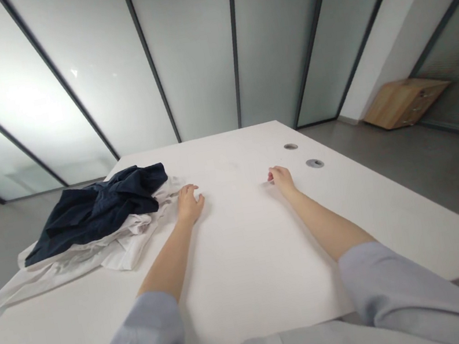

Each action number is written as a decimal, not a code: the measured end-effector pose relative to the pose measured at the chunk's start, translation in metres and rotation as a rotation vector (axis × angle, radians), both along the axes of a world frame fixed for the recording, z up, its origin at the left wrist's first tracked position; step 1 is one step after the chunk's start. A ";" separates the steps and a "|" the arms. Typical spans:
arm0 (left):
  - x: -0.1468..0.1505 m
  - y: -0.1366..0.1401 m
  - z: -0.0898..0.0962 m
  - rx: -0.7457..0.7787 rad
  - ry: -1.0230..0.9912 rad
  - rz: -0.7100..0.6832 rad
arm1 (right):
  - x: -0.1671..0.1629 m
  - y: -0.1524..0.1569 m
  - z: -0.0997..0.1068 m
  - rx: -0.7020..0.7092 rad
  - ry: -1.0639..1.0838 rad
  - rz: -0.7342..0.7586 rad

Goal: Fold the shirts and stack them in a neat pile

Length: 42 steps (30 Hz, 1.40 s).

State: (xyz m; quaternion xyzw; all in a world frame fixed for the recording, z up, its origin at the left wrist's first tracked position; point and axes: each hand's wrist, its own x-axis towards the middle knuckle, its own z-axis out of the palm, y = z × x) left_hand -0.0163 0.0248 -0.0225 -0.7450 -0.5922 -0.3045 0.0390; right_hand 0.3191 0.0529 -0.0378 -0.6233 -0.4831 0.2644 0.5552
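Observation:
My left hand (189,204) is over the white table, its thumb and fingers apart and nothing in its grasp. Just left of it lies a heap of clothing: a dark navy garment (106,207) crumpled on top of white garments (125,249). The white cloth reaches close to my left fingers; whether they touch it, I cannot tell. My right hand (281,177) is at the table's middle right with its fingers curled in, and I see nothing held in it. The grey-blue sleeves end near both elbows.
The white table (249,262) stretches away from me, with two round cable holes, a nearer one (315,163) and a farther one (291,146), right of my right hand. Frosted glass panels (192,55) stand behind. A wooden cabinet (405,101) is on the floor at far right.

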 end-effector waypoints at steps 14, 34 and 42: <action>0.016 -0.013 0.000 -0.186 0.233 -0.036 | -0.027 -0.025 0.005 0.040 -0.990 0.215; 0.019 -0.013 -0.002 -0.503 0.393 0.014 | -0.043 -0.033 0.007 -0.385 -1.113 0.423; 0.021 -0.014 0.001 -0.550 0.443 0.035 | -0.047 -0.039 0.016 -0.453 -1.226 0.433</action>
